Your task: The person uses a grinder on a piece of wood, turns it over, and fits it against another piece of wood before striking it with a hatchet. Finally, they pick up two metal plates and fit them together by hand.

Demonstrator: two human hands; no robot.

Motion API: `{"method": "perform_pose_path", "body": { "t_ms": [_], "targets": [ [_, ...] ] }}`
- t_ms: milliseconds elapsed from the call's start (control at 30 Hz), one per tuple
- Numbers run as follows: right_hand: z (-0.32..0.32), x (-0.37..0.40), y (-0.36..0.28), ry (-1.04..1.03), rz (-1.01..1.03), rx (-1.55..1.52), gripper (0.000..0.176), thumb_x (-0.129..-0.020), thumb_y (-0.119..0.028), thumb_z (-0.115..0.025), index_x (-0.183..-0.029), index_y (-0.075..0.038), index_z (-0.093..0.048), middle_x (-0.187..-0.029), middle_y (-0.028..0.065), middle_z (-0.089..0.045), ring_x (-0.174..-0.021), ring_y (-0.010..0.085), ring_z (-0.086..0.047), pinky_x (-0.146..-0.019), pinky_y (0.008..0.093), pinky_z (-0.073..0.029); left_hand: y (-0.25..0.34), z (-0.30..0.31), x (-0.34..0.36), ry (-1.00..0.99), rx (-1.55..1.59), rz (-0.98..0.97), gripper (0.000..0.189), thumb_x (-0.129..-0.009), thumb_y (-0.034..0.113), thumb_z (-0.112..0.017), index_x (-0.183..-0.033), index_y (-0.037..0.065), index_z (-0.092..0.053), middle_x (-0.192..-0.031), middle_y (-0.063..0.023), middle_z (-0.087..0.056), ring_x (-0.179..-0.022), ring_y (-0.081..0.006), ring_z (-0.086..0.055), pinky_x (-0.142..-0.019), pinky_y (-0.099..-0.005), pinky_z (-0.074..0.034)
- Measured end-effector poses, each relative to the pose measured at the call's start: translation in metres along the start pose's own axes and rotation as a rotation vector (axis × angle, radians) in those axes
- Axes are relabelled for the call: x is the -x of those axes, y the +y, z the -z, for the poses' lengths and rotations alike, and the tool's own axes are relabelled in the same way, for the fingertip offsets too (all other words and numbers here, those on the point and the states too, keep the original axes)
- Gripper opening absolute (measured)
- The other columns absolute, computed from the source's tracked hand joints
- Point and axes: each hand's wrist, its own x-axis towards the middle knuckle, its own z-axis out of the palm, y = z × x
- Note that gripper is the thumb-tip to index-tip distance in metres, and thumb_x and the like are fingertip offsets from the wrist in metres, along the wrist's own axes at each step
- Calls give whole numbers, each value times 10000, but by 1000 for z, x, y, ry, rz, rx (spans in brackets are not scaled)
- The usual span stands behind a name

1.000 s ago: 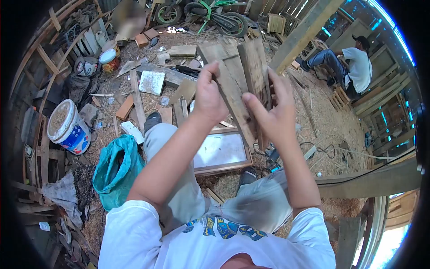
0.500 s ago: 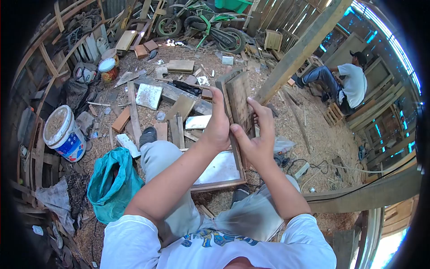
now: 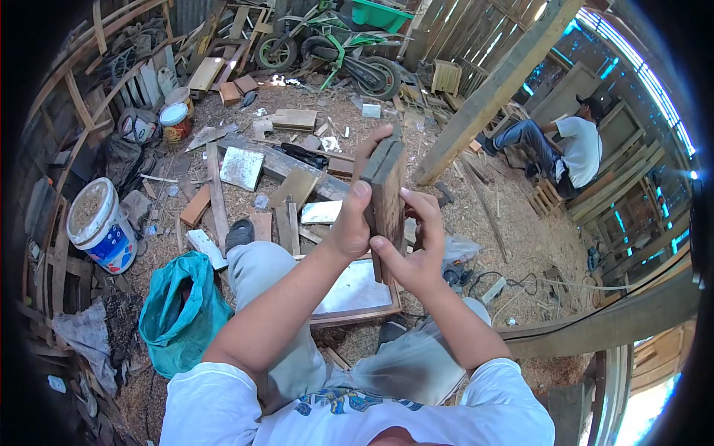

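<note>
Boards (image 3: 390, 197) upright together, left hand (image 3: 352, 223) clasping their left side, right hand (image 3: 418, 256) pinching the right, a steadying step, it seems, calling for even pressure.

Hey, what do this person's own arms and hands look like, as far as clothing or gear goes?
The left hand and right hand are bare, with nothing visible worn on fingers or wrists. The arms are uncovered below short white sleeves. The shirt is white, with a blue-and-yellow print across the chest.
</note>
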Motion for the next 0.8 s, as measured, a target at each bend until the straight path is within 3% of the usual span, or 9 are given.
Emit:
{"method": "perform_pose_path", "body": {
  "t_ms": [367,433,633,800],
  "targets": [
    [3,6,14,-41,35,-99,767,-696,-155,-901,-1357,-45,-528,-1255,207,-583,-1139,359,-592,-986,444,-486,1,0,3,-82,-197,-101,1062,-847,770,-564,-1593,94,-225,-1484,-126,-365,-1378,-265,-422,-1187,-439,-334],
    [5,6,15,-56,34,-126,774,-692,-138,-903,-1360,-50,-522,-1269,206,-578,-1152,359,-592,-995,442,-485,3,-3,4,-80,-144,-111,1093,-786,705,-682,-1604,154,-209,-1290,-68,-413,-1148,-190,-460,-1051,-348,-354],
    [9,6,19,-78,43,-174,775,-691,-109,-909,-1355,-59,-513,-1299,197,-569,-1176,334,-601,-1004,426,-497,8,-5,6,-123,-186,-89,1158,-704,631,-797,-1596,190,-206,-1317,-65,-373,-1173,-211,-443,-1048,-369,-359],
    [11,8,18,-77,27,-184,769,-703,-110,-910,-1354,-53,-504,-1302,188,-569,-1144,299,-628,-981,395,-521,5,-3,7,-133,-211,-84,1132,-705,582,-789,-1595,185,-213,-1345,-67,-357,-1175,-223,-438,-1046,-380,-362]
  ]
}}
